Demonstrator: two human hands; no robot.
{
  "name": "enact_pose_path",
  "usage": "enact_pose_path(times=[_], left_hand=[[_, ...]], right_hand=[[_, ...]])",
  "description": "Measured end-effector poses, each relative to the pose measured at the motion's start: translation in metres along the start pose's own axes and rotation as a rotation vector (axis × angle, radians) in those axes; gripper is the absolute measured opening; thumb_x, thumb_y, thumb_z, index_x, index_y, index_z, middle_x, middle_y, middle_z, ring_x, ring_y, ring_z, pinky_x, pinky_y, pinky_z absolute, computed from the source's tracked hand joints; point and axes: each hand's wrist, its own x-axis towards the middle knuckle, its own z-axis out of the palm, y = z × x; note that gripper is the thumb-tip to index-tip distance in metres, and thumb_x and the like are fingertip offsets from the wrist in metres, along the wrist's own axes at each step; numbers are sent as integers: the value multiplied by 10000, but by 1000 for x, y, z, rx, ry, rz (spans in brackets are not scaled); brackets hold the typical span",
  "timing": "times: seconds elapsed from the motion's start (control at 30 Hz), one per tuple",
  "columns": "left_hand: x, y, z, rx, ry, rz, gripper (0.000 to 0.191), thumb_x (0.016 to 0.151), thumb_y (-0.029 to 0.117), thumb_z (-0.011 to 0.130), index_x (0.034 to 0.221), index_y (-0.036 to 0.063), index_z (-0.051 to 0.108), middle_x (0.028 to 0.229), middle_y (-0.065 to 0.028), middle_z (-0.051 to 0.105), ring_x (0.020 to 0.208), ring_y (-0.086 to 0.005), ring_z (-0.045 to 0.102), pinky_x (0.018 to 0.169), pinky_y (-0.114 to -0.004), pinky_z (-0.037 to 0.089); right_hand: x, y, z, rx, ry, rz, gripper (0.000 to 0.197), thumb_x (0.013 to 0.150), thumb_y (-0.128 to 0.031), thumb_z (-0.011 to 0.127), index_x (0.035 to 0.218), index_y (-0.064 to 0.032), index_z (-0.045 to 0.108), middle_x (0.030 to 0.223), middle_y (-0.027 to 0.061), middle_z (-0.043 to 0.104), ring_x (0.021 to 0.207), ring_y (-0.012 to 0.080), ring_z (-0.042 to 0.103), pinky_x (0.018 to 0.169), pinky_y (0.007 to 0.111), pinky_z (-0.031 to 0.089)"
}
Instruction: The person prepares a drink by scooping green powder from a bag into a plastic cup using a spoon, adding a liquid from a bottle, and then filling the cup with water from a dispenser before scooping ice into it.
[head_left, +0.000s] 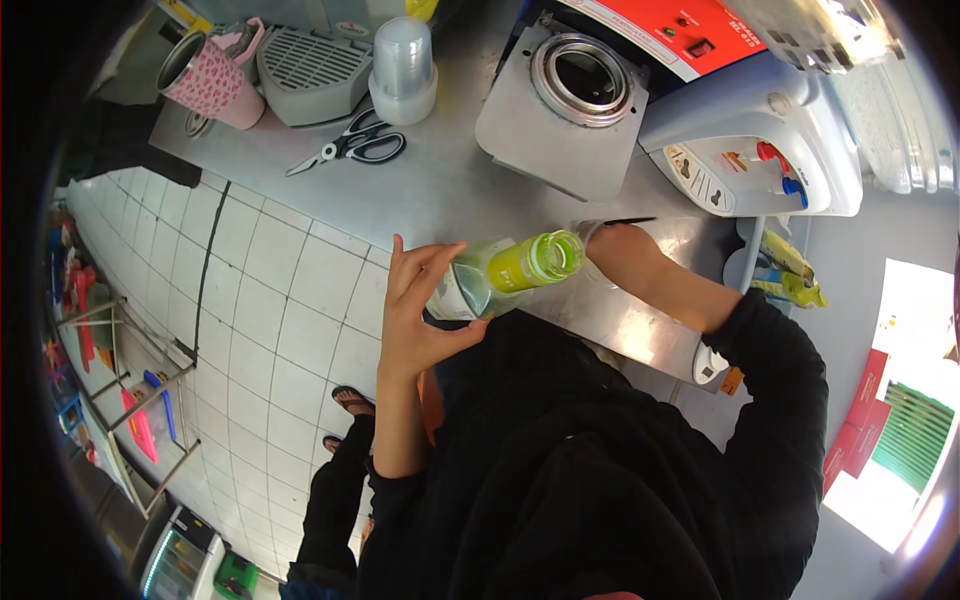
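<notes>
My left hand (421, 300) grips a clear bottle (487, 300) around its lower part, thumb on one side and fingers on the other. The bottle is tilted, its lime-green neck (534, 264) uncapped and pointing toward my right hand. Over the steel counter (442, 180), my right hand (621, 251) is bent inward with its fingers hidden from view. Beside it shows the edge of a clear container (598, 274), mostly covered by the hand. A thin dark stick-like thing (631, 221) juts out just beyond the knuckles.
Kitchen scissors (351, 146), stacked clear cups (403, 71), a pink patterned tumbler (217, 82) and a grey slotted tray (315, 71) stand at the far left. A cup sealer (562, 112) and a water dispenser (757, 142) line the back. Another person's leg (334, 487) is at lower left.
</notes>
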Motion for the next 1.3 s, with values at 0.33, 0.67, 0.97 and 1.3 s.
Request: enact_pose_path(times=[0.33, 0.67, 0.97, 1.3], left_hand=[[11, 6, 9, 12, -132, 49, 703, 511, 170, 775, 1185, 76, 597, 1092, -76, 591, 1032, -240, 576, 1109, -557, 171], [10, 12, 19, -14, -177, 60, 728, 525, 188, 779, 1224, 138, 584, 1066, -37, 549, 976, -223, 557, 1092, -588, 188], [13, 36, 13, 177, -194, 85, 686, 523, 150, 756, 1188, 120, 588, 1058, -54, 522, 958, -240, 543, 911, -441, 456], [42, 53, 30, 427, -356, 145, 663, 561, 104, 738, 1203, 120, 574, 1062, -48, 510, 964, -243, 527, 719, -354, 534]], right_hand=[[-11, 10, -15, 46, -69, -72, 80, 714, -48, 572, 736, 12, 619, 751, 160, 655, 706, 280, 674, 588, 353, 550], [-32, 29, -20, -120, 60, -200, 57, 734, -78, 567, 760, -29, 581, 711, 96, 604, 667, 247, 646, 588, 340, 527], [-90, 37, -14, 1244, 451, 309, 142, 853, 24, 582, 984, 21, 638, 846, 58, 662, 686, 95, 587, 655, 225, 475], [-124, -4, 17, 1376, 755, 497, 169, 848, 72, 539, 969, 3, 636, 823, 14, 644, 756, 75, 599, 686, 221, 485]])
